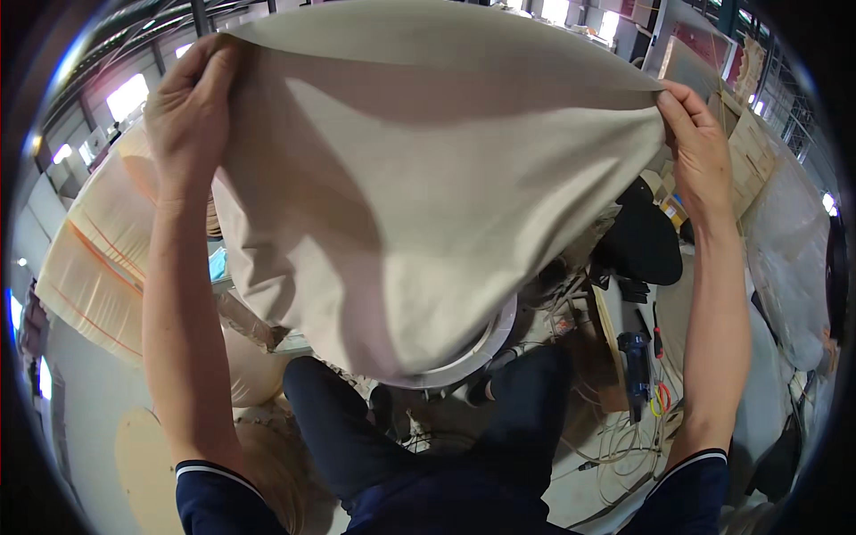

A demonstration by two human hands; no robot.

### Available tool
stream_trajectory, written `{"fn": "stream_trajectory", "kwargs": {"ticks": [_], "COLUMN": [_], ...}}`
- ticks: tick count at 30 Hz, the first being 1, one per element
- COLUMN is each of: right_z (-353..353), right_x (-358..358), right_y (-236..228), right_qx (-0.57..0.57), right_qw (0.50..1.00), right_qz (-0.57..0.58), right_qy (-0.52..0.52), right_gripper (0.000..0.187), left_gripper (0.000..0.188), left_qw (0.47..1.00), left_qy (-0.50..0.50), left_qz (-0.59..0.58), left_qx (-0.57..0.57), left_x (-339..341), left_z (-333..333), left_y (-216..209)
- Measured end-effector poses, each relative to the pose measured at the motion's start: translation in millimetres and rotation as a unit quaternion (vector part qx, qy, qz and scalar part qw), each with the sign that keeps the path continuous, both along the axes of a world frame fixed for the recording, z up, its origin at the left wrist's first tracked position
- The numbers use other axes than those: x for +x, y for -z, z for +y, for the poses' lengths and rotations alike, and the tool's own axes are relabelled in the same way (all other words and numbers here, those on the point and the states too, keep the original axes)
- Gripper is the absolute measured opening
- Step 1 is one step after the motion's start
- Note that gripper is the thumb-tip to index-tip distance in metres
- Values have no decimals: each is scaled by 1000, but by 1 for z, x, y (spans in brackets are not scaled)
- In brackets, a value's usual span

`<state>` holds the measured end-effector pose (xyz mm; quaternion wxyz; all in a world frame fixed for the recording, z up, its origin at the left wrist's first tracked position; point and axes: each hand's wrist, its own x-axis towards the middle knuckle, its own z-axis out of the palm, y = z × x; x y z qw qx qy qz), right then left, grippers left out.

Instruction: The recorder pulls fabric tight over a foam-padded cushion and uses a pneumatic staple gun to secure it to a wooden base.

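A large beige piece of fabric [446, 187] is stretched up in front of me between my two hands. My left hand [192, 111] grips its upper left corner in a closed fist. At the upper right, my right hand [698, 147] pinches the other corner between thumb and fingers. The top edge is folded over, and the lower part hangs in loose folds down toward my knees. Beneath the cloth, a pale round rim [486, 343] shows between my legs; the fabric hides most of it.
To the right on the floor are a dark blue power tool [635, 366], scissors with red and yellow handles [661, 399] and tangled cords. A black rounded seat [640, 236] stands behind them. Stacks wrapped in yellowish film [102, 241] are at the left, clear plastic sheeting [789, 259] at the right.
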<state>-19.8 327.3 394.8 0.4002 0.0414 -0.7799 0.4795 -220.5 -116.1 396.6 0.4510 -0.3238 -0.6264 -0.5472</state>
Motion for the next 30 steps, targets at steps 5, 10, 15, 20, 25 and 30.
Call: {"fn": "stream_trajectory", "kwargs": {"ticks": [5,10,15,20,25,30], "right_z": [-30,-33,-65,-81,-87,-89], "right_x": [28,133,169,173,163,132], "right_y": [39,161,291,374,407,424], "right_qx": [61,67,185,202,269,261], "right_qw": [989,992,953,895,847,819], "right_qz": [20,-19,-234,-389,-436,-492], "right_qy": [134,-106,-47,-85,-142,-140], "right_gripper": [23,15,15,9,12,17], "left_gripper": [19,34,15,23,24,29], "left_qw": [997,968,866,775,684,666], "left_qy": [-64,-27,123,169,142,85], "left_qz": [-6,0,-215,-263,-288,-273], "left_qx": [-33,-249,-436,-549,-655,-689], "left_x": [40,141,200,212,213,213], "left_z": [-54,-80,-78,-81,-73,-57], "left_y": [39,188,310,373,406,458]}}
